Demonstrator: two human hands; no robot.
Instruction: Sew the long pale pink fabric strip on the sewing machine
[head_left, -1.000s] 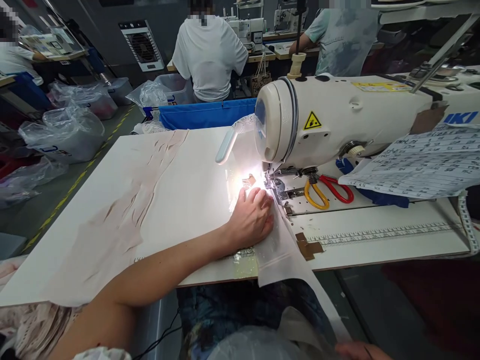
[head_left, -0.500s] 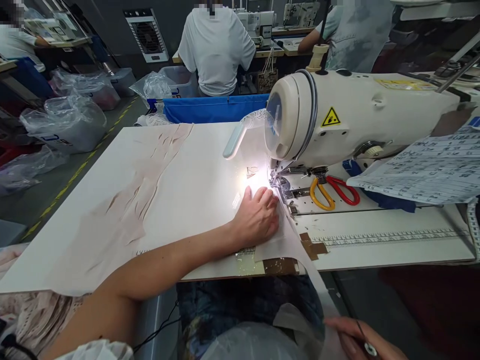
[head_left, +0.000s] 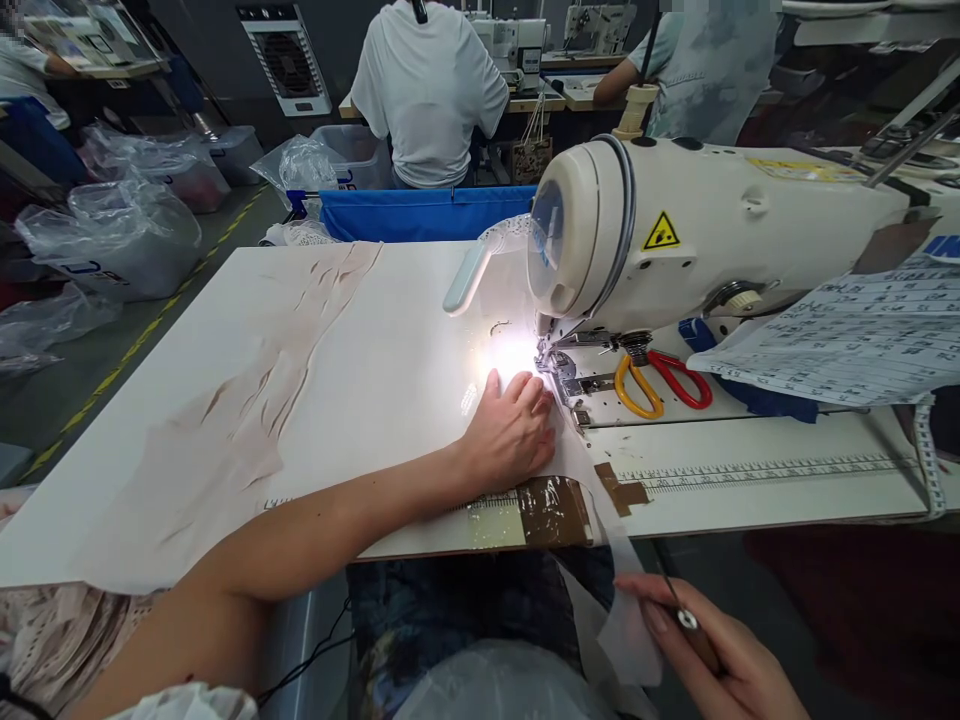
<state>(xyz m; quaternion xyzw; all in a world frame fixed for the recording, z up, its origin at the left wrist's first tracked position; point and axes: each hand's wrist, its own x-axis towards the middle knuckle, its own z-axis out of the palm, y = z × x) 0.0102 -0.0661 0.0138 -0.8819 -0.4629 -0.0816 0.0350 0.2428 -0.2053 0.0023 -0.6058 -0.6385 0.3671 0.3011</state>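
My left hand [head_left: 511, 430] lies flat on pale sheer fabric [head_left: 577, 455] just left of the presser foot [head_left: 553, 365] of a white industrial sewing machine [head_left: 675, 230]. Its fingertips sit in the glare of the machine lamp. The fabric strip runs from the needle over the table edge toward my lap. There my right hand [head_left: 712, 650] grips the trailing end of the strip [head_left: 622, 625] along with a thin dark tool [head_left: 686, 620].
Yellow and red scissors [head_left: 660, 380] lie on the machine bed. A printed paper sheet [head_left: 862, 335] hangs at right. Pink fabric [head_left: 247, 400] lies across the white table [head_left: 390, 340]. A blue bin [head_left: 420, 215], plastic bags and two seated people are beyond.
The fabric strip has fed through the machine, uncovering brown tape at the table edge. My right hand has risen into view holding the strip's end. My left hand stays put.
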